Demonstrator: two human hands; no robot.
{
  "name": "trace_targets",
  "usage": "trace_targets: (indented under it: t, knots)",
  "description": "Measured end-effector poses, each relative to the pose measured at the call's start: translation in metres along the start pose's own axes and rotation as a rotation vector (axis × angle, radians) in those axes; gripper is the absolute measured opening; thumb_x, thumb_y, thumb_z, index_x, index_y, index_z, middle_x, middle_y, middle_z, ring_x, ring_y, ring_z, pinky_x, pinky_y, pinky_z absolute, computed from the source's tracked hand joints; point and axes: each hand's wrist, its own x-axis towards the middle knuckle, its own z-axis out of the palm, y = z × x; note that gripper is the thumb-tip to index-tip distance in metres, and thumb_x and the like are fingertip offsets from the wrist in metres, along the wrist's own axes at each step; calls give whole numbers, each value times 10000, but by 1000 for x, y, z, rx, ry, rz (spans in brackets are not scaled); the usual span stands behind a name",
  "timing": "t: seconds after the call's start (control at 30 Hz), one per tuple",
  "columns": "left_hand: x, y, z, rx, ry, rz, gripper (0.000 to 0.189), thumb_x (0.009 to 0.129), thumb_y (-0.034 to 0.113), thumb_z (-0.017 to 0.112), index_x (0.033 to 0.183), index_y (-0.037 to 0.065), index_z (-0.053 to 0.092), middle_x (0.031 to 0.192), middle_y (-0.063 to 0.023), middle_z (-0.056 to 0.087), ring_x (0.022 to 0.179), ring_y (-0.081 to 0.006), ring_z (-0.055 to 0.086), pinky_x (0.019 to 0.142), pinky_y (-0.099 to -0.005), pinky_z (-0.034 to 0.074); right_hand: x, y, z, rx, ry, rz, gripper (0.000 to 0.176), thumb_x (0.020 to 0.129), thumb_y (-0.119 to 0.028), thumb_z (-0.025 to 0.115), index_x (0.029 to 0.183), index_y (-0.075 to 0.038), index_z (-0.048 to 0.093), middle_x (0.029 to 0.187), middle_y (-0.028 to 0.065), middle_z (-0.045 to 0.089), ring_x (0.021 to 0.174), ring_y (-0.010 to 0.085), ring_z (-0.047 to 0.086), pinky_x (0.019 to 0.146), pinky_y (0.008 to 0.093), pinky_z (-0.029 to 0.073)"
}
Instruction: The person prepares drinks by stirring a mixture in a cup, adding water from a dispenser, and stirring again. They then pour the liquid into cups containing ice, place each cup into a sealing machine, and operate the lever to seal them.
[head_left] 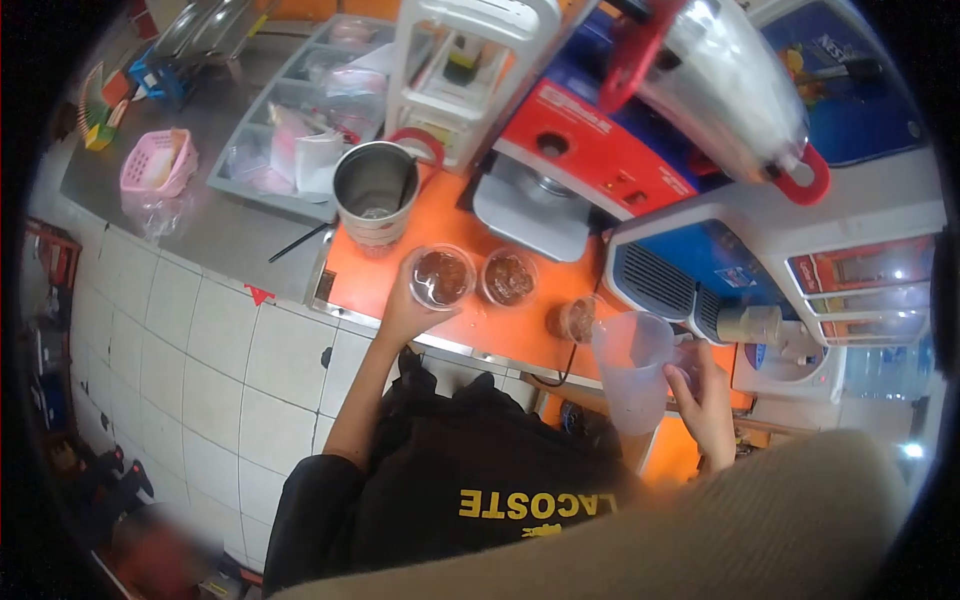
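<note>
My left hand (412, 316) is wrapped around a clear plastic cup (443, 278) of brown drink at the counter's front edge. Right beside it stands a second cup (508, 277), also holding brown liquid and what looks like ice. A third cup (573, 321) sits farther right, partly behind a translucent plastic pitcher (632, 368). My right hand (703, 398) grips that pitcher by its handle side, and it looks nearly empty. Behind my left hand is a tall metal cup (376, 190) with a red handle, stacked in or on something pale.
A red cup-sealing machine (590, 145) with a grey plate stands behind the cups, next to a drink dispenser (660, 275). A large metal pot (725, 85) with red handles is above. Left are a divided tray (262, 125), a black straw (300, 243) and a pink basket (135, 170).
</note>
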Motion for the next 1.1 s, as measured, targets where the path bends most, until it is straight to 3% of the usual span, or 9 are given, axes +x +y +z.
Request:
trace_targets:
  t: [0.13, 0.27, 0.37, 0.67, 0.77, 0.87, 0.97, 1.07, 1.1]
  knots:
    - [0, 4, 0, 6, -9, -28, 987, 541, 108, 886, 1349, 22, 325, 1299, -155, 461, 1225, -274, 472, 1022, -394, 410, 8, 13, 3, -148, -43, -33, 251, 838, -89, 663, 1011, -9, 500, 643, 172, 548, 576, 299, 583, 550, 368, 433]
    - [0, 6, 1, 45, 14, -39, 986, 533, 130, 899, 1341, 32, 342, 1292, -146, 480, 1206, -261, 490, 1020, -394, 416, 17, 16, 1, -207, -105, 32, 262, 837, -126, 668, 1005, -7, 507, 679, 208, 575, 628, 369, 600, 567, 406, 446]
    - [0, 4, 2, 34, 13, -53, 983, 533, 143, 904, 1338, 35, 350, 1286, -140, 490, 1197, -253, 499, 1018, -393, 418, 20, 23, 3, -188, -54, -50, 256, 838, -133, 664, 994, -5, 507, 708, 226, 585, 678, 398, 605, 592, 433, 454]
    - [1, 7, 0, 64, 9, -38, 967, 543, 140, 898, 1335, 39, 351, 1284, -134, 490, 1198, -251, 497, 1021, -394, 415, 25, 26, 5, -222, -78, -64, 259, 833, -135, 664, 999, -4, 515, 716, 230, 590, 698, 403, 603, 604, 438, 456]
    - [0, 4, 1, 57, 14, -35, 981, 541, 141, 898, 1341, 37, 341, 1290, -135, 484, 1206, -254, 490, 1027, -396, 409, 22, 25, 1, -181, -110, 26, 253, 840, -132, 661, 995, -1, 510, 710, 224, 588, 687, 391, 603, 594, 418, 456]
    - [0, 3, 0, 71, 12, -27, 1002, 537, 147, 899, 1352, 30, 327, 1301, -142, 469, 1221, -258, 474, 1038, -399, 396, 7, 45, 3, -84, 10, -34, 227, 873, -129, 633, 991, 8, 495, 703, 203, 590, 646, 338, 613, 586, 380, 464]
    - [-3, 5, -1, 72, 14, 0, 1047, 531, 148, 899, 1373, 12, 292, 1321, -167, 427, 1239, -289, 450, 1044, -400, 386, -17, 56, -3, 175, 91, 142, 190, 922, -100, 581, 1066, -19, 486, 845, 70, 604, 645, 107, 551, 541, 239, 443]
    - [-17, -1, -9, 181, 48, 19, 1128, 531, 234, 907, 1406, -9, 237, 1356, -192, 368, 1288, -325, 383, 1080, -429, 329, -37, 90, -9, 292, 297, 155, 235, 955, -173, 550, 1100, 6, 503, 938, 118, 639, 829, 159, 603, 713, 301, 471]
    - [-25, 3, -11, 229, 67, 28, 1139, 533, 256, 909, 1411, -6, 231, 1365, -186, 358, 1302, -323, 364, 1090, -432, 312, -42, 121, -5, 310, 472, 182, 286, 962, -202, 544, 1158, 2, 502, 1006, 116, 621, 889, 156, 588, 754, 298, 466]
